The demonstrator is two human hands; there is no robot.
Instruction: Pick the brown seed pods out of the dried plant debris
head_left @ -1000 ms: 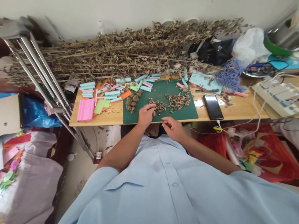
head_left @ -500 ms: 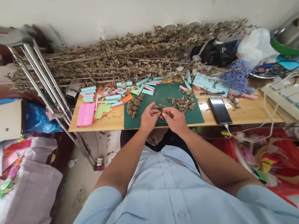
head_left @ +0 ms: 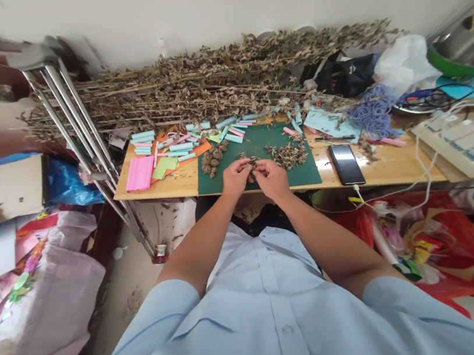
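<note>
The right hand [head_left: 272, 178], one second earlier apart from the left hand [head_left: 236, 180] with its fingertips at the front edge of the green cutting mat [head_left: 266, 136], has advanced over the mat. Fingertips of the two hands now come together at the small middle heap of dried leaves [head_left: 253, 161], where previously only the left reached. Relative to half a second earlier, the fingers cover more of this heap.

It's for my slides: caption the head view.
Left hand and right hand, close together over a green mat, with rounded brown clumps and dried plant bits nearby.
</note>
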